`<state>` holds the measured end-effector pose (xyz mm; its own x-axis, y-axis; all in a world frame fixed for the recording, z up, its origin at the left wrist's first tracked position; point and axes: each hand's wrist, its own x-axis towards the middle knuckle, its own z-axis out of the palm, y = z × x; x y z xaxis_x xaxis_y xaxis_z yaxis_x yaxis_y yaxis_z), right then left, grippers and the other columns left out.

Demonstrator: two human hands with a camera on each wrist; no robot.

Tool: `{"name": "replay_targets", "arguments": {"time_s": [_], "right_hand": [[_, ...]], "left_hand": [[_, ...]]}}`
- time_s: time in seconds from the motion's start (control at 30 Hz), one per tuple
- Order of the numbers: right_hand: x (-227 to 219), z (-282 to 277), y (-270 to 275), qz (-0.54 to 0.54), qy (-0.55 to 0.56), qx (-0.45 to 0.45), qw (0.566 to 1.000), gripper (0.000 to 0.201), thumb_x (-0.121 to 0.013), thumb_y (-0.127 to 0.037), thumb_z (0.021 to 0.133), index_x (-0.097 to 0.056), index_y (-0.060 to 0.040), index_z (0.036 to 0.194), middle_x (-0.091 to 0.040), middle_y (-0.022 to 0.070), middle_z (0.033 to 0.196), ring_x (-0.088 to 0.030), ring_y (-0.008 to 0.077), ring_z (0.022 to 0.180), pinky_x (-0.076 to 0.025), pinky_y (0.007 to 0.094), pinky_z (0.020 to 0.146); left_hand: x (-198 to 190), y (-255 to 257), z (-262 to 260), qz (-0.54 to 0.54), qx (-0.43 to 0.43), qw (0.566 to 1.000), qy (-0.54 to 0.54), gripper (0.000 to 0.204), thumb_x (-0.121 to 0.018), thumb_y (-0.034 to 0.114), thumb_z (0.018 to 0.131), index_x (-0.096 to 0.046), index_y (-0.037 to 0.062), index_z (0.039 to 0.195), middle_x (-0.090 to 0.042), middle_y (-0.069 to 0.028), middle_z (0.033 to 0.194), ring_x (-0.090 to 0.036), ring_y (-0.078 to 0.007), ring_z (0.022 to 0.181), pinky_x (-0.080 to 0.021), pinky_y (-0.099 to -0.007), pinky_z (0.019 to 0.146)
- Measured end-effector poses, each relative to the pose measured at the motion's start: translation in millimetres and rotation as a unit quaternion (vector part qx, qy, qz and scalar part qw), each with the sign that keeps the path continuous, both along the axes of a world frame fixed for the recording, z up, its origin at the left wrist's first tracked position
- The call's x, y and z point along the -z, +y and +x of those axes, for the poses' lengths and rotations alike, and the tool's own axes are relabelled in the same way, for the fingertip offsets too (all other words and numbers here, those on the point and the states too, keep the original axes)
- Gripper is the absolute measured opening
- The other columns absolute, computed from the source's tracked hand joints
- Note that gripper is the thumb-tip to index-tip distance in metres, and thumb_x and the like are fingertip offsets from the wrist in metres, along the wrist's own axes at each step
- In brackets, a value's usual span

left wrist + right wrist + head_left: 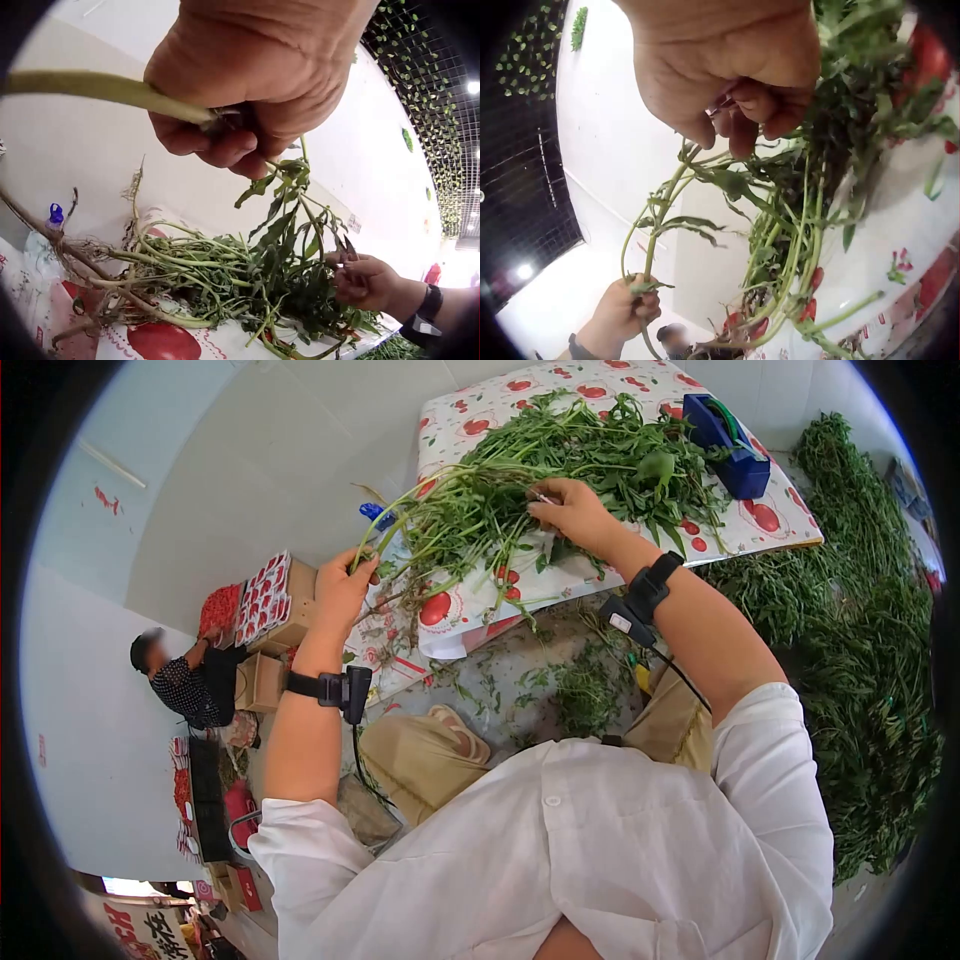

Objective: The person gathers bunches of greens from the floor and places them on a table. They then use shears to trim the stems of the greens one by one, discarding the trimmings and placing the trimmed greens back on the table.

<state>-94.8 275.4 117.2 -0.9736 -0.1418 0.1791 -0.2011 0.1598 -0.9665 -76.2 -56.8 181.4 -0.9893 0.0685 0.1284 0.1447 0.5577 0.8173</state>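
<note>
At the left side of the leafy plant pile (600,455), my left hand (343,595) curls its fingers round a long green stem (97,88). That stem (651,251) arches up toward the right hand in the right wrist view. My right hand (580,518) is over the pile, thumb and fingers bent round a small pointed thing (349,249), perhaps a small blade or snips; its shape is partly hidden by the fingers. Leaves surround the right fingertips. Bare stems and roots (112,277) lie toward the table's left end.
A blue tape dispenser (740,475) stands at the back right of the patterned tablecloth (455,440). More plants (860,660) heap on the floor at right, with loose leaves (585,695) below the table. Boxes (290,615) and a seated person (195,685) are at left.
</note>
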Motion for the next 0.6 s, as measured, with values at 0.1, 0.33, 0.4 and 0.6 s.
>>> {"name": "replay_targets", "arguments": {"time_s": [0.1,0.33,0.4,0.6], "right_hand": [[-3,15,-12,-0.075,-0.077,-0.043,0.993,0.028,-0.055,-0.028,0.086,-0.057,-0.0018,0.096,-0.045,-0.0009,0.062,-0.04,0.0074,0.057,-0.034,0.0237,0.051],[-11,34,-45,-0.164,-0.054,-0.114,0.978,0.028,-0.049,-0.027,0.089,-0.058,-0.0005,0.095,-0.04,-0.0027,0.061,-0.034,0.0073,0.055,-0.031,0.0237,0.051],[-15,41,-49,-0.195,-0.076,-0.114,0.971,0.028,-0.049,-0.026,0.089,-0.058,-0.0002,0.095,-0.04,-0.0029,0.061,-0.034,0.0071,0.055,-0.031,0.0236,0.051],[0,41,-47,-0.311,-0.122,-0.065,0.94,0.028,-0.046,-0.027,0.091,-0.056,-0.0009,0.094,-0.041,-0.0021,0.059,-0.033,0.0079,0.05,-0.032,0.024,0.05]], "left_hand": [[1,7,1,0.045,0.014,0.999,0.014,0.021,-0.059,0.014,0.083,-0.06,0.0037,0.101,-0.053,0.0025,0.065,-0.04,-0.0039,0.053,-0.031,-0.019,0.047],[-7,30,16,0.09,0.106,0.99,0.038,0.024,-0.055,0.019,0.088,-0.059,0.0054,0.107,-0.046,0.0045,0.069,-0.039,-0.0049,0.062,-0.033,-0.0191,0.058],[-6,24,14,0.098,0.119,0.988,0.011,0.024,-0.053,0.022,0.089,-0.059,0.0055,0.106,-0.047,0.0043,0.072,-0.038,-0.0054,0.064,-0.033,-0.0195,0.061],[-5,20,8,0.143,0.126,0.982,0.003,0.026,-0.051,0.025,0.09,-0.06,0.006,0.104,-0.055,0.0026,0.081,-0.038,-0.0057,0.064,-0.033,-0.0199,0.062]]}}
